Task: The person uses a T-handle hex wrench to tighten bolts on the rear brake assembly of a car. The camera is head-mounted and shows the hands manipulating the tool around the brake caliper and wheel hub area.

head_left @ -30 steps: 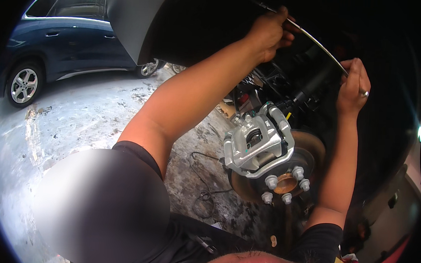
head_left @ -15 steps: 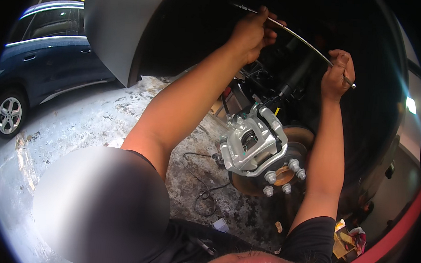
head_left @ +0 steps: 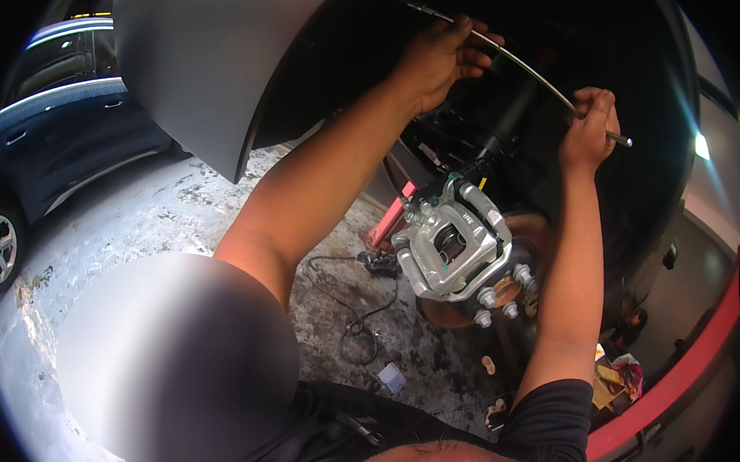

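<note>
Holding metal rod [head_left: 529,70], left grip [head_left: 436,63] loosely curled, right grip [head_left: 591,135] closed, lettered silver caliper [head_left: 435,268] below

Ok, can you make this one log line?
left hand: holds silvery rod | right hand: same rod, near its right end | lower in view: silver brake caliper | left background: dark blue car

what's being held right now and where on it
A thin metal rod: the right hand grips it near one end, which pokes out past the fist; the left hand holds it near the other, between thumb and fingers.
</note>
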`<state>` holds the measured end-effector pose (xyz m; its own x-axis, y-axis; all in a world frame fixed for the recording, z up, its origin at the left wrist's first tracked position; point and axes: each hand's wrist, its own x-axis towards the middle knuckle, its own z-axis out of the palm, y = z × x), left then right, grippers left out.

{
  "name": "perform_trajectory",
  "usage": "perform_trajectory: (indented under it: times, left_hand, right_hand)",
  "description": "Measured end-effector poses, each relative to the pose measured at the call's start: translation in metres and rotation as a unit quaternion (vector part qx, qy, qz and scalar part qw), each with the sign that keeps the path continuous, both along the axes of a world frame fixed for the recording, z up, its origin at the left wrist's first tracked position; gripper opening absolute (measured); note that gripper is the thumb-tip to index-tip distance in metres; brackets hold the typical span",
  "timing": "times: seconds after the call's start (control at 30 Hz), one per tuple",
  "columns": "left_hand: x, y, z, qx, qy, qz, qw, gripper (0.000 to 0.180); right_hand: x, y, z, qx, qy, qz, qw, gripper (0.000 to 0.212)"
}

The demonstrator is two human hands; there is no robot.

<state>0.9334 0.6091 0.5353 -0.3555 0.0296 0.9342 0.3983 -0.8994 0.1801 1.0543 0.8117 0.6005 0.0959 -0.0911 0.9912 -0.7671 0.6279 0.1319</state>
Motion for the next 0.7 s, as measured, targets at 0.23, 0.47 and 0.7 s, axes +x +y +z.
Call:
perform_trajectory:
  times: [0.23,0.47,0.7]
  left_hand:
    - [-0.013,0.010,0.006,0.008,0.012,0.011,1.000,0.033]
    - [-0.016,0.016,0.010,0.019,-0.006,0.023,1.000,0.032]
    - [-0.020,0.019,0.015,0.006,-0.033,0.037,0.999,0.030]
  right_hand:
    - [0.006,-0.012,0.006,-0.091,-0.097,0.084,0.988,0.049]
    - [0.016,-0.020,0.015,-0.157,-0.187,0.078,0.967,0.045]
    - [0.020,-0.016,0.018,-0.187,-0.285,0.061,0.938,0.046]
